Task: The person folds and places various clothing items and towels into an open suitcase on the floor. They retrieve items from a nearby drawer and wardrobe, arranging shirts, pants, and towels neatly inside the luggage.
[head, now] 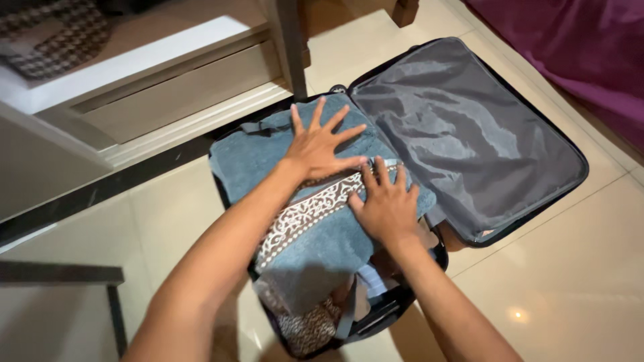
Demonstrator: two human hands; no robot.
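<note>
A folded blue-grey towel point(315, 228) with a brown patterned band lies in an open black suitcase point(469, 134) on the tiled floor, beneath both flat palms, left hand point(318, 144) fingers spread wide, right hand point(386, 204) fingers together, just beside it.

Two bare hands pressing a folded towel into an open suitcase

The left hand point(320, 146) lies flat, fingers spread, on the folded blue-grey towel with a brown-and-white patterned band point(315, 221); the right hand point(386, 204) presses just beside it; the black soft-sided suitcase point(577, 167) lies open on the glossy cream tiled floor point(570, 288), its grey-lined lid point(463, 127) flat.
</note>
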